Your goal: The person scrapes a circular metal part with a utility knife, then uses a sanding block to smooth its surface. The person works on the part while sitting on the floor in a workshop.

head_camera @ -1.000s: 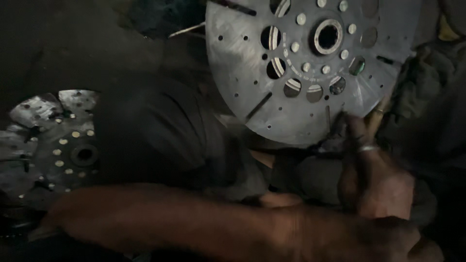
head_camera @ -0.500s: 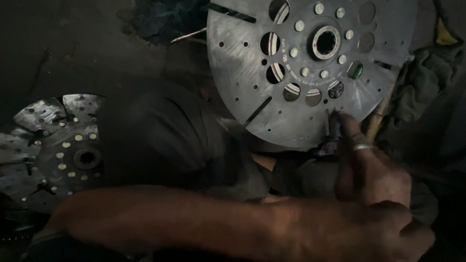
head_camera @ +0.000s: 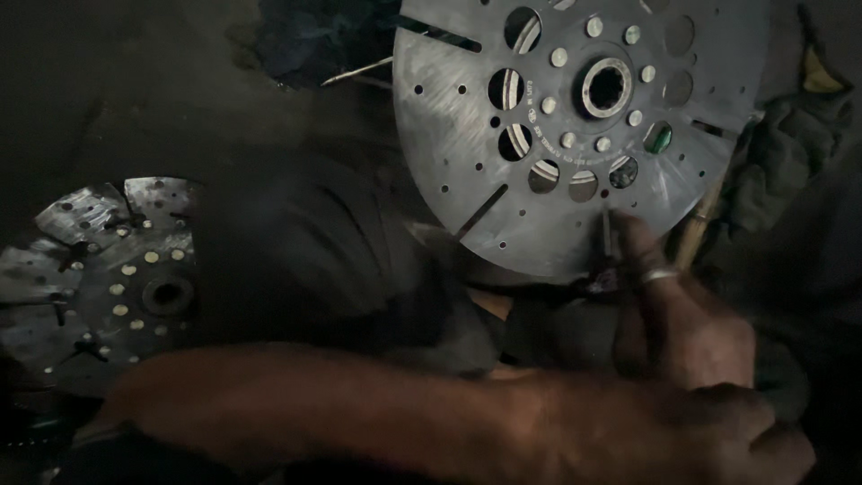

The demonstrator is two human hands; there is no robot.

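The right hand, its grip closed on a small tool, pressed at the disc rim; the left hand lay fisted, work apparently unfinished.

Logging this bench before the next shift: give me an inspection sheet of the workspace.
Surface: dark, grimy floor.
Job's things: large round metal disc with holes, slots and a centre hub; a thin tool rests against its lower edge.
Clutter: second, segmented disc at left; crumpled rag at right; wooden stick.
Grippers: ringed hand at the tool; other hand below, forearm crossing the frame. Which is left or right: cannot tell.
Cables: nothing seen.
Surroundings: very dim.
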